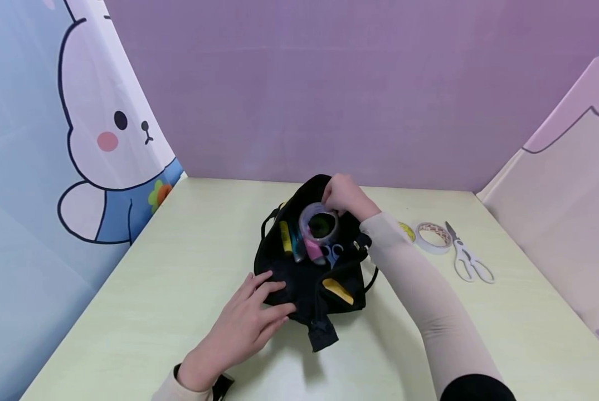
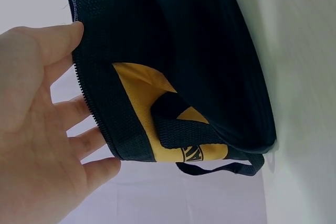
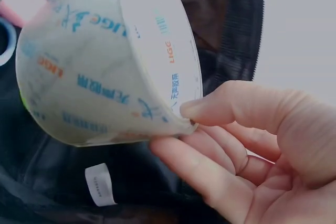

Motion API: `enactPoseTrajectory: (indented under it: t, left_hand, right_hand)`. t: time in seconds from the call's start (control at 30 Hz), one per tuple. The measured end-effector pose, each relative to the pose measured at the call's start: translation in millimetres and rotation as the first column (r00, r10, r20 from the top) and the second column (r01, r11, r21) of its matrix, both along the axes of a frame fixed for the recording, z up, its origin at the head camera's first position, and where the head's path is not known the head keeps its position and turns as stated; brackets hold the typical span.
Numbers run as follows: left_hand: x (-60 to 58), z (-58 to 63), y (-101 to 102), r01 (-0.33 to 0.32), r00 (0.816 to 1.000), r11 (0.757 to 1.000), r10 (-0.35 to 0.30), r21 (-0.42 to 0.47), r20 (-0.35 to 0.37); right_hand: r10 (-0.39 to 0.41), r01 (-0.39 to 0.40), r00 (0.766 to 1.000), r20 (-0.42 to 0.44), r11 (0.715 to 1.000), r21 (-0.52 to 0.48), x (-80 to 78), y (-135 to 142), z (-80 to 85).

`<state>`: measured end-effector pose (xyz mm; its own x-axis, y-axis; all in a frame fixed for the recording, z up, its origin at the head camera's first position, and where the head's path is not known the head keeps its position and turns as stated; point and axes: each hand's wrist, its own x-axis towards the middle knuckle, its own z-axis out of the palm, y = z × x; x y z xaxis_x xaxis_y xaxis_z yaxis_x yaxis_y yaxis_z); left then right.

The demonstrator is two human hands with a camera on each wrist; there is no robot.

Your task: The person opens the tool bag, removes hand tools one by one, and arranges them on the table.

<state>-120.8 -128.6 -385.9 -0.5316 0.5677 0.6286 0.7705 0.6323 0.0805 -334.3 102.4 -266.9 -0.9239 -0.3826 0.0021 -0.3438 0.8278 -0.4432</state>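
A black zip-top bag with yellow patches lies with its mouth spread. At its near left rim is my left hand; in the left wrist view the thumb lies on the outside of the zipper edge and the other fingers pass behind it. My right hand reaches into the mouth and pinches the edge of a wide roll of clear tape between thumb and fingers. Beside the roll inside are a yellow marker-like stick, a teal one, a pink tube-like item and blue scissors handles.
Right of the bag on the pale table lie white-handled scissors, a roll of white tape and a yellow roll, partly behind my right sleeve. A purple backdrop rises behind the table.
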Motion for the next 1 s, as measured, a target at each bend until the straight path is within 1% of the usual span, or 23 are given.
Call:
enactPoseTrajectory:
  t: [0.17, 0.37, 0.5, 0.7, 1.0]
  left_hand:
    - [-0.5, 0.1, -0.6, 0.003, 1.000, 1.000, -0.003, 0.002, -0.003]
    - [0.0, -0.3, -1.2, 0.003, 1.000, 1.000, -0.003, -0.003, 0.010]
    - [-0.1, -0.2, -1.6, 0.004, 1.000, 1.000, -0.004, -0.005, 0.016]
    - [-2.8, -0.3, -2.1, 0.008, 1.000, 1.000, -0.008, 0.000, -0.006]
    - [-3.8, -1.9, -2.0, 0.005, 0.999, 1.000, -0.004, -0.009, 0.032]
  right_hand:
    - [-0.004, 0.009, 0.998, 0.055, 0.995, -0.097, 2.8, 5.8, 8.7]
    - [-0.011, 0.038, 0.992, 0.125, 0.977, -0.209, 7.5, 11.7, 16.4]
    - [-0.013, 0.046, 0.991, 0.136, 0.968, -0.245, 11.7, 14.9, 22.6]
    - [-0.011, 0.059, 0.987, 0.161, 0.954, -0.295, 13.6, 22.2, 29.6]
    - [-0.036, 0.092, 0.987, 0.159, 0.928, -0.361, 20.3, 44.2, 41.4]
